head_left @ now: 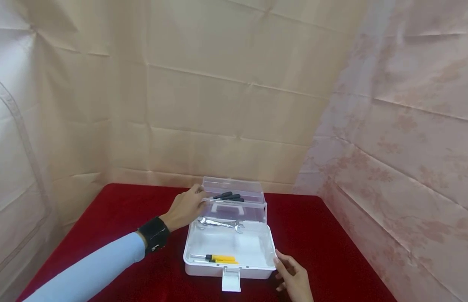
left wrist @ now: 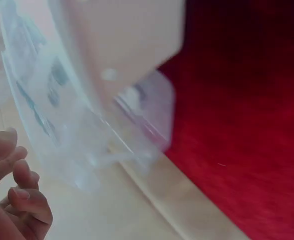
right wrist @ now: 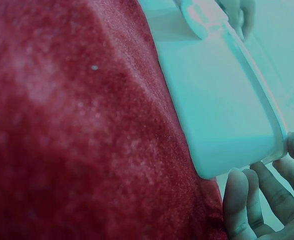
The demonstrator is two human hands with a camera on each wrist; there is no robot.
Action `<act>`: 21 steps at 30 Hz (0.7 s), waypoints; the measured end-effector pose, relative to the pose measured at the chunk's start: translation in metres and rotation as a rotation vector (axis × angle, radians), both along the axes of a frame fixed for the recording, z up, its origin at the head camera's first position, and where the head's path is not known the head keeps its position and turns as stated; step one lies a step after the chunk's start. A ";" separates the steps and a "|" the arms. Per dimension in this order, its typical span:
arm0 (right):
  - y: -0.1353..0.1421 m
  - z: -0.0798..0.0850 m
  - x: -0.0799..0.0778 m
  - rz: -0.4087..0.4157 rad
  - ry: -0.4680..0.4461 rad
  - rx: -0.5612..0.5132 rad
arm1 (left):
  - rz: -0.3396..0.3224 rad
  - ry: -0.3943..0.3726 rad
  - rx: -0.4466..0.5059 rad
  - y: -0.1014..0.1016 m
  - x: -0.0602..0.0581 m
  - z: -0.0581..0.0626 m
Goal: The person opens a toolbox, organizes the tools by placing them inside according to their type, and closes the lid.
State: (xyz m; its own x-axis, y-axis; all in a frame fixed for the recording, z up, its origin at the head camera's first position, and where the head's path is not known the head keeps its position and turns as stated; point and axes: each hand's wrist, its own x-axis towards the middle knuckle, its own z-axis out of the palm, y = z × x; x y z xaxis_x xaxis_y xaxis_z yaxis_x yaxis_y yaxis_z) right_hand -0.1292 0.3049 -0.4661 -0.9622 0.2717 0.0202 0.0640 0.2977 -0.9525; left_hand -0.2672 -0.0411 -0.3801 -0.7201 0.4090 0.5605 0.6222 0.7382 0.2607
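Observation:
A white toolbox [head_left: 211, 270] stands on the red cloth with its clear lid [head_left: 234, 182] raised at the back. My left hand [head_left: 185, 208] grips the left end of a clear tray [head_left: 252, 204] above the box's rear; the exact finger contact is partly hidden. Several black-handled tools [head_left: 228, 196] lie in the tray. My right hand [head_left: 294, 274] holds the box's front right corner, thumb on the rim and fingers against the outer wall. Inside the box, silver wrenches [head_left: 220, 224] lie toward the back and yellow-handled screwdrivers [head_left: 222, 258] along the front.
The front latch [head_left: 231, 279] of the box hangs down. Red cloth [head_left: 317, 235] covers the table on both sides of the box. A beige curtain [head_left: 218, 105] hangs behind the table, and a floral one [head_left: 407, 126] on the right.

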 end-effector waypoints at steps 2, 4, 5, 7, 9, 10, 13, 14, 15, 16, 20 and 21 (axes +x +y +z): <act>0.000 0.000 0.000 -0.003 -0.001 -0.001 | 0.036 -0.019 -0.007 -0.022 0.007 -0.004; 0.000 -0.001 0.000 -0.006 -0.002 -0.003 | 0.053 -0.061 -0.033 -0.050 0.018 -0.010; 0.000 -0.001 0.001 -0.006 -0.004 -0.001 | 0.061 -0.085 -0.051 -0.065 0.024 -0.015; 0.001 0.001 0.001 -0.005 -0.016 0.001 | 0.062 -0.150 -0.088 -0.098 0.036 -0.025; 0.001 0.004 0.002 -0.003 -0.026 0.010 | 0.047 -0.252 -0.113 -0.129 0.049 -0.036; 0.002 0.005 0.003 -0.007 -0.029 0.016 | 0.038 -0.304 -0.120 -0.142 0.056 -0.041; 0.005 0.009 0.004 -0.017 -0.029 0.031 | -0.006 -0.448 -0.131 -0.170 0.070 -0.053; 0.006 0.010 0.004 -0.019 -0.026 0.034 | -0.023 -0.479 -0.129 -0.175 0.073 -0.056; 0.006 0.011 0.004 -0.017 -0.025 0.039 | -0.041 -0.499 -0.128 -0.179 0.075 -0.057; 0.006 0.012 0.003 -0.013 -0.024 0.037 | -0.057 -0.512 -0.123 -0.181 0.077 -0.059; 0.004 0.010 0.002 0.006 -0.041 0.025 | -0.112 -0.572 -0.092 -0.182 0.083 -0.060; 0.003 0.009 0.001 0.009 -0.043 0.022 | -0.124 -0.583 -0.088 -0.182 0.085 -0.059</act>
